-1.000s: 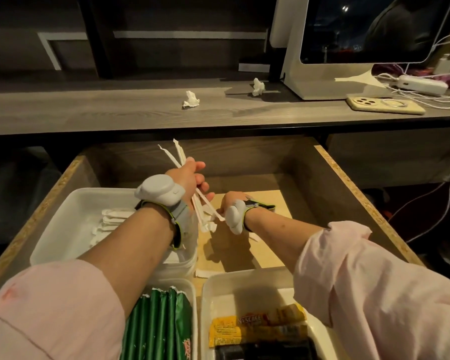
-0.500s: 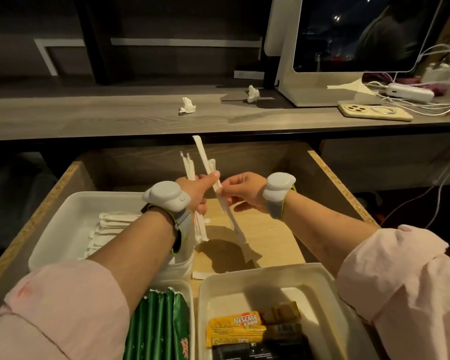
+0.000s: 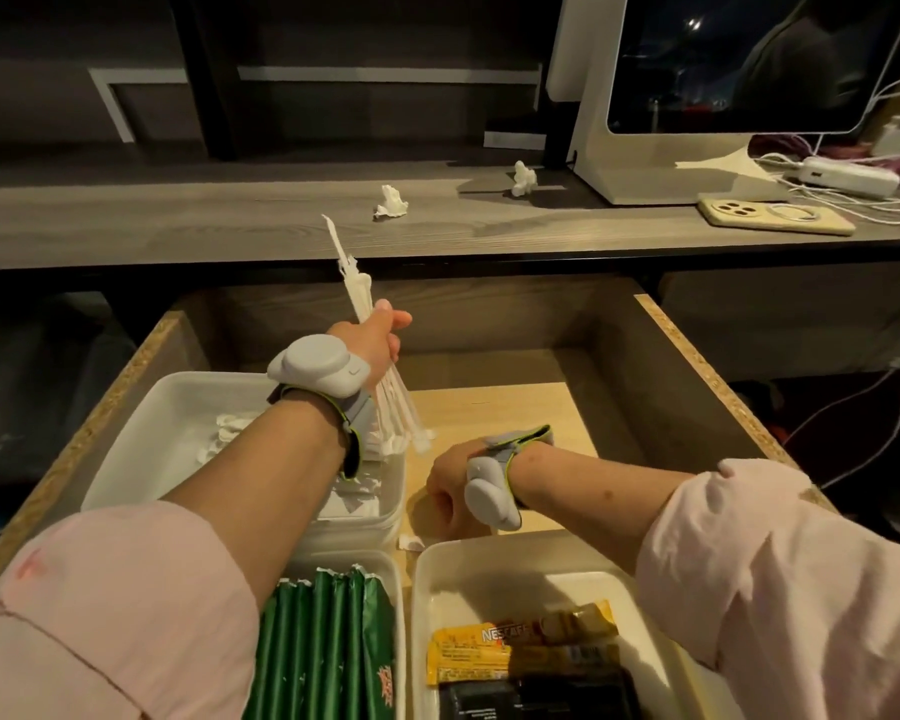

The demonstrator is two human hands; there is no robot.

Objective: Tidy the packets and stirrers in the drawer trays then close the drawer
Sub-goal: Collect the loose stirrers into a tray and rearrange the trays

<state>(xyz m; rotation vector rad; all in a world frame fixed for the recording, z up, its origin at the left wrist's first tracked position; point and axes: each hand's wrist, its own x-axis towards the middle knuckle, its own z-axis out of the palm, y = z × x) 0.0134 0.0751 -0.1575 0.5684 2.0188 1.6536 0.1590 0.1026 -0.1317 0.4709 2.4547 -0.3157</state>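
Observation:
The wooden drawer [image 3: 697, 366] stands pulled out below me. My left hand [image 3: 380, 340] grips a bundle of white wrapped stirrers [image 3: 357, 288], upright above the back-left white tray [image 3: 141, 439], which holds more stirrers [image 3: 230, 433]. My right hand [image 3: 450, 491] rests low on the bare drawer floor between the trays, fingers curled under and hidden. A small white wrapper piece [image 3: 410, 542] lies just below it. The front-left tray holds green packets [image 3: 323, 641]. The front-right tray [image 3: 489, 569] holds yellow Nescafe packets [image 3: 515, 646] and dark packets [image 3: 536, 693].
Above the drawer runs a grey counter with two crumpled papers [image 3: 391, 202] [image 3: 523, 178], a white monitor [image 3: 697, 96], a phone [image 3: 775, 216], and a power adapter [image 3: 848, 176] with white cables. Cables also hang at the drawer's right.
My right hand let go of the stirrer it passed to the left hand and dropped down to the drawer floor. The left hand's bundle is now gathered straight and raised.

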